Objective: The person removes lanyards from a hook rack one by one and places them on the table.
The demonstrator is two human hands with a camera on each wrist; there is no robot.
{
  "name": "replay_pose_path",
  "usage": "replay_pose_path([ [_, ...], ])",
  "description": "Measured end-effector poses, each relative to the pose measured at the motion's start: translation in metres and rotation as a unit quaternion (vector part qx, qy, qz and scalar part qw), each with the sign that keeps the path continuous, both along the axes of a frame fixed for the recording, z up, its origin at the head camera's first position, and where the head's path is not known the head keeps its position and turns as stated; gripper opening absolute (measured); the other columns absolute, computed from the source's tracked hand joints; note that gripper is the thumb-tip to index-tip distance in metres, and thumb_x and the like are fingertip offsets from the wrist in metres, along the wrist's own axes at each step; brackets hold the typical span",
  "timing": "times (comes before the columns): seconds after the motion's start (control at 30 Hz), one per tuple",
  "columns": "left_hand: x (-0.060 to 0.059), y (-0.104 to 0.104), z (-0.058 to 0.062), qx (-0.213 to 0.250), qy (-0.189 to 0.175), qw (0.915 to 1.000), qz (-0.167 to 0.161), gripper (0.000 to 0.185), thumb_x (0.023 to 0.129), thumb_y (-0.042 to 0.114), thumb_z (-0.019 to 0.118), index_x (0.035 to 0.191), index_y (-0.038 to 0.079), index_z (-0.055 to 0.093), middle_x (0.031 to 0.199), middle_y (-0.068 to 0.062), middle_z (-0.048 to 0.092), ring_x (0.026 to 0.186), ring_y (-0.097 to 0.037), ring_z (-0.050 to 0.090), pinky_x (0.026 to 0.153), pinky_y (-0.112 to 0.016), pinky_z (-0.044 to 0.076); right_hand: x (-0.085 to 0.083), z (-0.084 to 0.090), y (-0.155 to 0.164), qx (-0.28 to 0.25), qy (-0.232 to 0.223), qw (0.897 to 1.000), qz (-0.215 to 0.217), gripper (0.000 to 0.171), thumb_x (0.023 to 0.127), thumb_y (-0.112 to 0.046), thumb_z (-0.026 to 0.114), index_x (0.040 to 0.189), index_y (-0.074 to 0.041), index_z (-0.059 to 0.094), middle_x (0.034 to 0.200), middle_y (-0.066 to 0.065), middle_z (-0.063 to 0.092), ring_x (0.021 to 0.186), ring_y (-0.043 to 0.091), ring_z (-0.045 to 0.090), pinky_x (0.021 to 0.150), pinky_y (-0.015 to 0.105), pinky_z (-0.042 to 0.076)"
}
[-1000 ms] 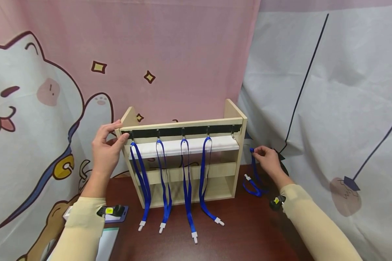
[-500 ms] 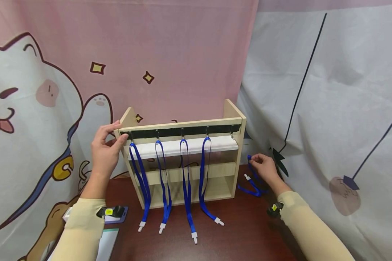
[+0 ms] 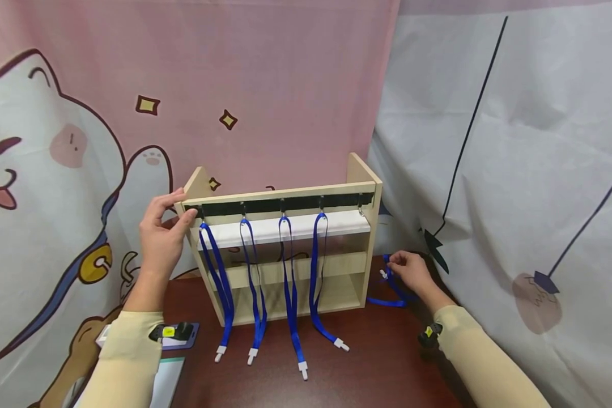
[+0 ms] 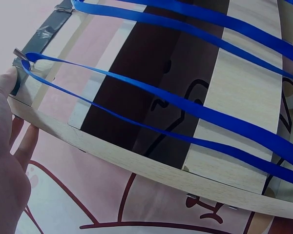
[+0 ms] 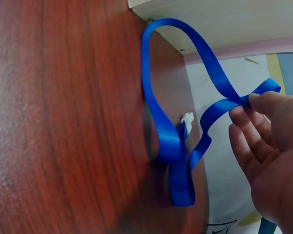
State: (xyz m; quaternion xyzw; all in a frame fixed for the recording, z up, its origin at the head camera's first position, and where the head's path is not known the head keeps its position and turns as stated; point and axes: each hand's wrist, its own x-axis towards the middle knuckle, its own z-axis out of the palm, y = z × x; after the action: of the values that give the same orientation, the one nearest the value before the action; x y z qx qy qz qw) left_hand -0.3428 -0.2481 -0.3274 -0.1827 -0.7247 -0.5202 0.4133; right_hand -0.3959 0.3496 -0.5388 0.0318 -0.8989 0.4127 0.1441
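My left hand (image 3: 160, 235) grips the upper left corner of a pale wooden rack (image 3: 285, 191), thumb on its front and fingers round the side panel. A black strip (image 3: 265, 205) along the rack's front bears several metal hooks. Blue lanyards (image 3: 222, 277) with white clips hang from all but the rightmost hook (image 3: 360, 208). To the right of the rack, my right hand (image 3: 410, 271) pinches another blue lanyard (image 5: 215, 73) between thumb and fingertips. Its lower loops lie in folds on the table, the white clip (image 5: 187, 121) among them.
The rack stands on a dark red-brown table (image 3: 357, 368). At the left, a blue-edged card holder (image 3: 187, 338) and a pale flat board (image 3: 168, 377) lie beside my left forearm. A printed curtain (image 3: 296, 85) hangs close behind and to the right.
My right hand has moved down toward the table with the lanyard, and the lanyard's lower part has spread toward the rack. The left hand keeps its grip on the corner.
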Motion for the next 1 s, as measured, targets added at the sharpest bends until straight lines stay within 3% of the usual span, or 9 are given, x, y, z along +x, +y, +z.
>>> replay_pose_path([
  [0.37, 0.0, 0.0, -0.001, 0.0, 0.002, 1.0, 0.0, 0.037, 0.098, 0.0, 0.083, 0.134, 0.005, 0.076, 0.146, -0.007, 0.068, 0.135, -0.013, 0.06, 0.094, -0.016, 0.055, -0.004, -0.013, 0.004, 0.072, -0.004, 0.997, -0.001, 0.005, 0.102, -0.006, 0.076, 0.102, -0.002, 0.078, 0.098, 0.011, 0.078, 0.081, 0.023, 0.065, 0.073, 0.038, 0.053],
  [0.6, 0.001, 0.0, 0.0, -0.002, -0.001, 1.0, 0.002, 0.037, 0.099, 0.0, 0.083, 0.134, 0.005, 0.076, 0.146, -0.007, 0.068, 0.135, -0.013, 0.06, 0.094, -0.016, 0.055, -0.003, -0.02, 0.004, 0.075, -0.016, 0.997, -0.003, 0.005, 0.101, -0.002, 0.076, 0.104, 0.002, 0.078, 0.098, 0.014, 0.078, 0.079, 0.023, 0.066, 0.071, 0.038, 0.054],
  [1.0, -0.002, -0.001, -0.002, -0.004, -0.004, 0.9999, 0.009, 0.036, 0.099, 0.0, 0.082, 0.135, 0.004, 0.075, 0.147, -0.007, 0.067, 0.137, -0.014, 0.06, 0.095, -0.016, 0.055, -0.006, -0.036, 0.013, 0.079, 0.016, 0.997, -0.018, 0.007, 0.097, -0.004, 0.081, 0.103, 0.001, 0.081, 0.099, 0.016, 0.08, 0.083, 0.027, 0.063, 0.075, 0.04, 0.049],
])
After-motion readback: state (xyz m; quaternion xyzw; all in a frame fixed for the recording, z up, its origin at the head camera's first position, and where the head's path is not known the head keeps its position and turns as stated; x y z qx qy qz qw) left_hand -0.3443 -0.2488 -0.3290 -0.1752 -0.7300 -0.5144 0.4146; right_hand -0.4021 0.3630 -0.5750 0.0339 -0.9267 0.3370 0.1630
